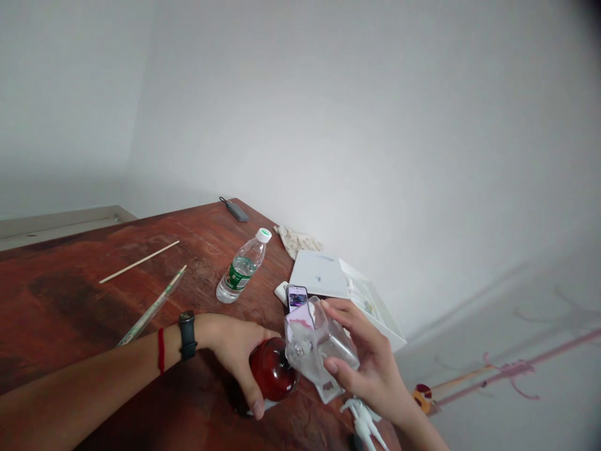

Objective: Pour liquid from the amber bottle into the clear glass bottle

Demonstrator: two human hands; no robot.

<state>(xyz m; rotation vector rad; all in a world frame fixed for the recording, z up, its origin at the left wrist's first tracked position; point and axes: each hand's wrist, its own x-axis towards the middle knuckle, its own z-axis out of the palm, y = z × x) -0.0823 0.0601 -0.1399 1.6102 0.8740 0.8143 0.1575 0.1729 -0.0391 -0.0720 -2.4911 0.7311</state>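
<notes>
My left hand (237, 354) is wrapped round a round dark red translucent object (272, 369) resting on the wooden table (70, 300). It wears a black watch and a red string at the wrist. My right hand (369, 360) grips a clear plastic box-like piece (317, 341) with pink marks, tilted and touching the top of the red object. What is inside the clear piece is hard to make out.
A plastic water bottle (241, 268) lies on the table, with a phone (297, 296) and a white open box (347, 285) beyond my hands. Two thin sticks (141, 262) lie at left. A small white figure (364, 423) sits by the table's near edge. A dark device (236, 210) lies at the far corner.
</notes>
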